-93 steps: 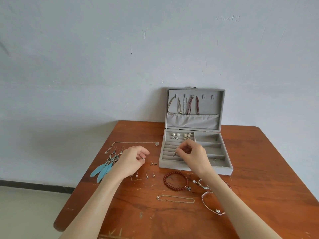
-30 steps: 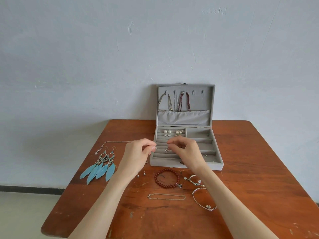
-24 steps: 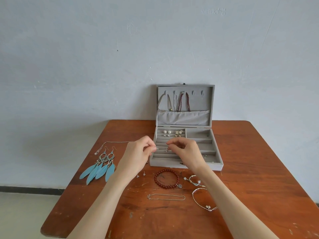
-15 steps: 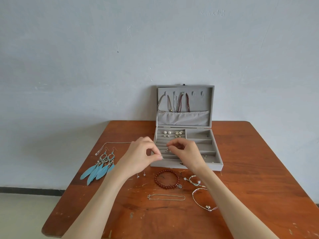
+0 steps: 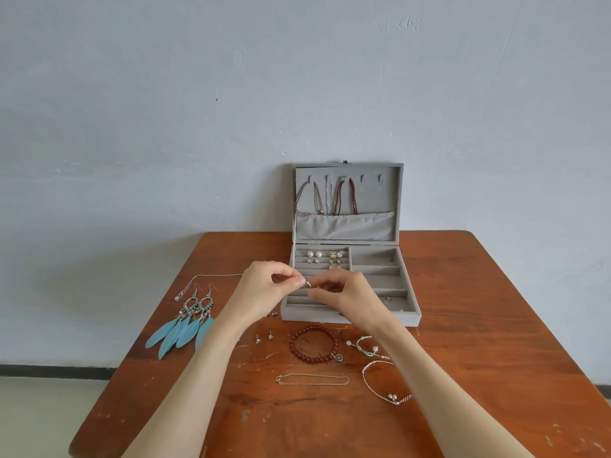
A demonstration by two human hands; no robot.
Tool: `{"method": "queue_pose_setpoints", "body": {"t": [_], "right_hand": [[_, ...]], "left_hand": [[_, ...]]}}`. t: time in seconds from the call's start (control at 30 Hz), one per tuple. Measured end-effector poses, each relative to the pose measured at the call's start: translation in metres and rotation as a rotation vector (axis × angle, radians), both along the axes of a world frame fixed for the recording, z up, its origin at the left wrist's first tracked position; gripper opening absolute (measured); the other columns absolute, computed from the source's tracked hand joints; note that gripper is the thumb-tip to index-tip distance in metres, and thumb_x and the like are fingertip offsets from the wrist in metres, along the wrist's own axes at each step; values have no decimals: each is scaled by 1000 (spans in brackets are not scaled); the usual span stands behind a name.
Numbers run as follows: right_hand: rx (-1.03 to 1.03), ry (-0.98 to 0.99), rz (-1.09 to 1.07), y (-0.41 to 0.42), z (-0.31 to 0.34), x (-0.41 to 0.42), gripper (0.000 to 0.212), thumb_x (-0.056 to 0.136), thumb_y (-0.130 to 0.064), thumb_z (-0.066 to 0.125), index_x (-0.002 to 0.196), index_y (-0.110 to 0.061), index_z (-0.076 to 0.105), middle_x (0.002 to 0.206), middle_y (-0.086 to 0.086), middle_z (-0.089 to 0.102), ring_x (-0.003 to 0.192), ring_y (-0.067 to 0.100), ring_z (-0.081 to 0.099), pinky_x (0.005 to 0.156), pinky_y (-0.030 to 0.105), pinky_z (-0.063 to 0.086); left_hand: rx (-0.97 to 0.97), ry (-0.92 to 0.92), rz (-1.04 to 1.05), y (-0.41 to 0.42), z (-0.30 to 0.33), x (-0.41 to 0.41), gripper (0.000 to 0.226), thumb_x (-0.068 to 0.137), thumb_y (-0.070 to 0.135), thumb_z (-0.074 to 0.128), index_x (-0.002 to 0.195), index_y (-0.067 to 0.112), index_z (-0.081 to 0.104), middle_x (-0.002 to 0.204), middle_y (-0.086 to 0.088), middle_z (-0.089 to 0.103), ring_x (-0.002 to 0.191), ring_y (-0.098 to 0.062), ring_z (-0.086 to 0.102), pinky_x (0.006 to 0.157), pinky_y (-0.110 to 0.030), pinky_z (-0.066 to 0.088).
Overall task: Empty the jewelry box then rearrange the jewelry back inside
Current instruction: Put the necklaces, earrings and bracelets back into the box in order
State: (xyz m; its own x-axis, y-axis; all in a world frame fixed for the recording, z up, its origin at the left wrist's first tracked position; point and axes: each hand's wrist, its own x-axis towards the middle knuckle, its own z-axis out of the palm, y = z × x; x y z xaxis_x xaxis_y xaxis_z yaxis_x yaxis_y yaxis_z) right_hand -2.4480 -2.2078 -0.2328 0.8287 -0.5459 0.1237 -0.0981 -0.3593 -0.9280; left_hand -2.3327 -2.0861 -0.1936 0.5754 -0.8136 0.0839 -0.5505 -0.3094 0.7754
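Note:
The grey jewelry box (image 5: 410,317) stands open against the wall, necklaces hanging in its lid and pearl and flower studs (image 5: 325,257) in its ring rows. My left hand (image 5: 264,289) and my right hand (image 5: 347,295) meet over the box's front left corner. Both pinch a small silver earring (image 5: 307,284) between their fingertips. On the table lie blue feather earrings (image 5: 185,325), two small studs (image 5: 264,337), a red bead bracelet (image 5: 314,343), a silver chain (image 5: 312,380), a thin bangle (image 5: 385,381) and a green cord bracelet (image 5: 365,345).
A long silver necklace (image 5: 205,280) lies left of the box near the feather earrings. The wooden table (image 5: 496,342) has rounded corners, and its left edge drops to the floor. The wall stands right behind the box lid.
Both hands have come together over the box's front left corner. The left hand brought its small earring to the right hand's fingertips.

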Motion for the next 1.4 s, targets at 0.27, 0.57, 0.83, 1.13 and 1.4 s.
{"method": "queue_pose_setpoints", "body": {"t": [0.27, 0.57, 0.83, 1.13, 1.4], "right_hand": [[2, -53, -45, 1, 0, -1, 12, 86, -21, 63, 83, -13, 72, 73, -9, 62, 61, -5, 52, 62, 9, 41], [50, 10, -84, 3, 5, 2, 12, 85, -18, 63, 74, -13, 64, 48, -14, 50, 42, -5, 45, 46, 8, 32], [59, -2, -91, 3, 5, 3, 19, 87, -18, 60, 68, -17, 59, 57, -10, 50, 43, -3, 42, 47, 8, 33], [52, -41, -89, 2, 3, 3, 13, 86, -18, 62, 76, -12, 65, 60, -10, 53, 46, -4, 45, 49, 8, 34], [71, -63, -64, 2, 5, 0, 13, 88, -18, 60, 80, -11, 67, 68, 0, 57, 58, 6, 45, 53, 12, 37]], "left_hand": [[-41, -20, -55, 1, -5, -2, 12, 86, 22, 62, 77, 29, 65, 82, 10, 64, 79, -2, 54, 68, -8, 37], [-132, -911, -119, -3, -32, 4, 9, 88, 14, 46, 84, 22, 47, 81, 8, 54, 78, -12, 37, 68, -26, 28], [-146, -468, 20, -2, -42, -5, 8, 91, 13, 53, 93, 18, 58, 85, 10, 57, 81, -10, 47, 72, -18, 35], [-113, 20, 120, -1, -35, -15, 16, 88, 26, 58, 100, 21, 68, 95, 8, 68, 93, -5, 59, 72, -8, 40], [-52, 213, 174, -6, -22, -20, 23, 90, 34, 55, 95, 18, 69, 86, 6, 69, 82, 5, 53, 81, -19, 33]]}}
